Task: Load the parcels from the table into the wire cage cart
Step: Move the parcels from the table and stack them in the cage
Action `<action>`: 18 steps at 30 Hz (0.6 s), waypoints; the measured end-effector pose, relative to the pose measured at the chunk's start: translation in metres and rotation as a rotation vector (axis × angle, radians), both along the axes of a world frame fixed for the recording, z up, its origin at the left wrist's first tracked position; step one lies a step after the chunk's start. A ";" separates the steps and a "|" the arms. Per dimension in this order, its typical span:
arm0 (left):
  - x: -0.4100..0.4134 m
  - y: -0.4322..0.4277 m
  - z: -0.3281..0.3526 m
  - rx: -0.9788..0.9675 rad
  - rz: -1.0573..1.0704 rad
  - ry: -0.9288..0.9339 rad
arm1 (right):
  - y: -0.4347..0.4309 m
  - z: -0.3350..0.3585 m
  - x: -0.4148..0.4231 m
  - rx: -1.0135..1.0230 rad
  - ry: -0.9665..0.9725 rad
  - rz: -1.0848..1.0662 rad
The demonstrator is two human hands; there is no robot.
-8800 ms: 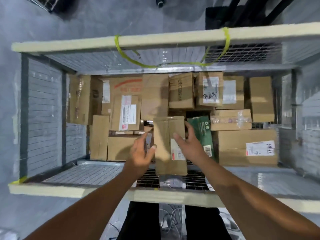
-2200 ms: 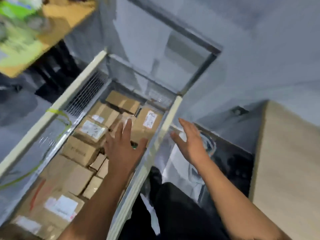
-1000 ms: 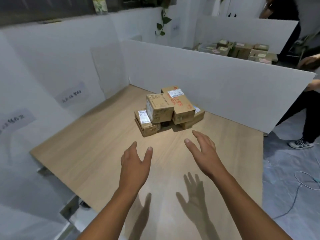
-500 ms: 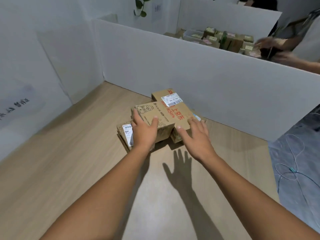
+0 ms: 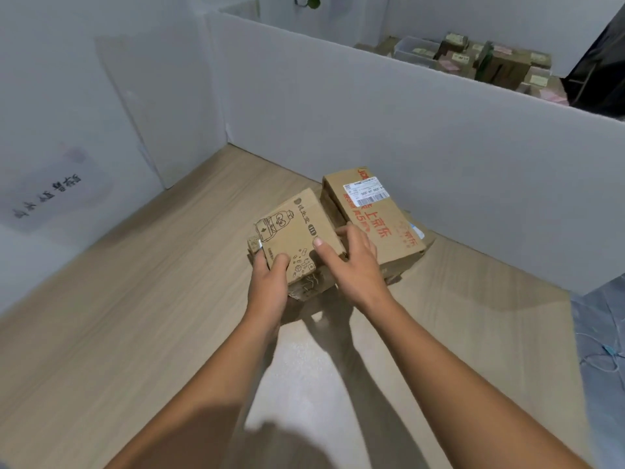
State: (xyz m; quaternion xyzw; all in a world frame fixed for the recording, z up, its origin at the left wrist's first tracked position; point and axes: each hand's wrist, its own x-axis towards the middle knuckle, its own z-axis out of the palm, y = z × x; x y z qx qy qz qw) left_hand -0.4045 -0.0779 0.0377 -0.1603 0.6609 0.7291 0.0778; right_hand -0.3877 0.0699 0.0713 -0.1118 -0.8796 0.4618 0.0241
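A small brown parcel with a black cartoon drawing (image 5: 292,231) is tilted up from the pile, gripped from both sides. My left hand (image 5: 269,282) clasps its near left corner and my right hand (image 5: 351,262) wraps its right edge. Behind it lies a longer parcel with red print and a white label (image 5: 375,218) on the wooden table (image 5: 135,299). A lower parcel (image 5: 253,243) peeks out under the held one at the left, mostly hidden. The wire cage cart is out of view.
White partition boards (image 5: 406,123) fence the table on the far and left sides. Beyond the far board stand more parcels (image 5: 490,62) on another table. Grey floor with a cable (image 5: 602,353) lies past the table's right edge.
I turned from the cage cart to the table and reached out. In the last half second both hands closed on the cartoon parcel and tipped it up off the pile.
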 end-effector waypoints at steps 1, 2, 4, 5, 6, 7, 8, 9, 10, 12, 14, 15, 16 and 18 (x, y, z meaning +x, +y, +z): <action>0.017 -0.005 0.007 0.033 0.034 0.017 | -0.007 0.004 0.015 -0.114 0.045 -0.016; 0.038 -0.010 0.013 0.051 0.061 0.041 | -0.013 0.005 0.031 -0.225 0.080 -0.019; 0.088 -0.024 0.024 0.031 0.104 0.088 | -0.027 0.004 0.068 -0.375 0.099 0.002; 0.115 -0.032 0.028 0.018 0.120 0.093 | -0.034 0.001 0.089 -0.427 0.089 0.031; 0.143 -0.041 0.031 0.010 0.132 0.084 | -0.042 0.000 0.110 -0.469 0.068 0.068; 0.171 -0.050 0.033 0.003 0.141 0.074 | -0.050 -0.002 0.133 -0.502 0.045 0.104; 0.198 -0.059 0.035 -0.007 0.151 0.069 | -0.058 -0.005 0.155 -0.523 0.024 0.138; 0.224 -0.068 0.037 -0.028 0.152 0.073 | -0.066 -0.008 0.176 -0.541 0.001 0.171; 0.247 -0.075 0.039 -0.060 0.152 0.079 | -0.073 -0.009 0.197 -0.561 -0.021 0.207; 0.289 -0.091 0.039 -0.132 0.186 0.079 | -0.088 -0.014 0.232 -0.597 -0.054 0.283; 0.326 -0.106 0.038 -0.168 0.263 0.053 | -0.105 -0.013 0.260 -0.599 -0.081 0.351; 0.343 -0.113 0.039 -0.170 0.294 0.051 | -0.113 -0.012 0.271 -0.595 -0.090 0.386; 0.357 -0.120 0.038 -0.166 0.315 0.052 | -0.122 -0.011 0.280 -0.596 -0.106 0.423; 0.386 -0.135 0.037 -0.128 0.374 0.046 | -0.140 -0.009 0.297 -0.596 -0.148 0.500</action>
